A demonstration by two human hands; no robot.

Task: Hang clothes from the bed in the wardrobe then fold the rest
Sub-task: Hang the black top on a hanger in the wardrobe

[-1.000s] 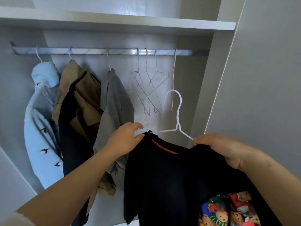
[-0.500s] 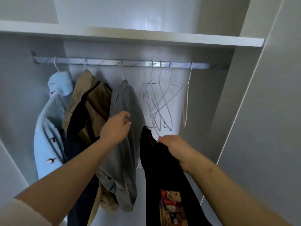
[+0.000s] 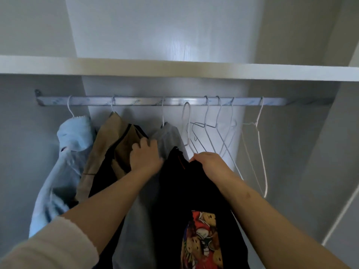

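Observation:
A black shirt [image 3: 186, 191] with a colourful bear print hangs on a white wire hanger [image 3: 186, 121], whose hook is raised just below the wardrobe rail [image 3: 136, 100]. My right hand [image 3: 208, 162] grips the shirt's shoulder together with the hanger. To its left, my left hand [image 3: 145, 156] presses with spread fingers against the hung grey garment [image 3: 167, 138] and the tan and black jacket [image 3: 114, 144], holding them aside. The hanger's lower part is hidden by the shirt and my right hand.
A light blue hoodie [image 3: 66, 162] hangs at the rail's left end. Several bare wire hangers [image 3: 217, 133] hang right of the black shirt, one more [image 3: 256, 144] further right. A white shelf [image 3: 174, 67] runs above the rail. The wardrobe's side wall [image 3: 310, 152] stands at right.
My right hand has lifted the black shirt and its hanger up toward the rail. My left hand moved up and right against the hung clothes. The view has tilted upward.

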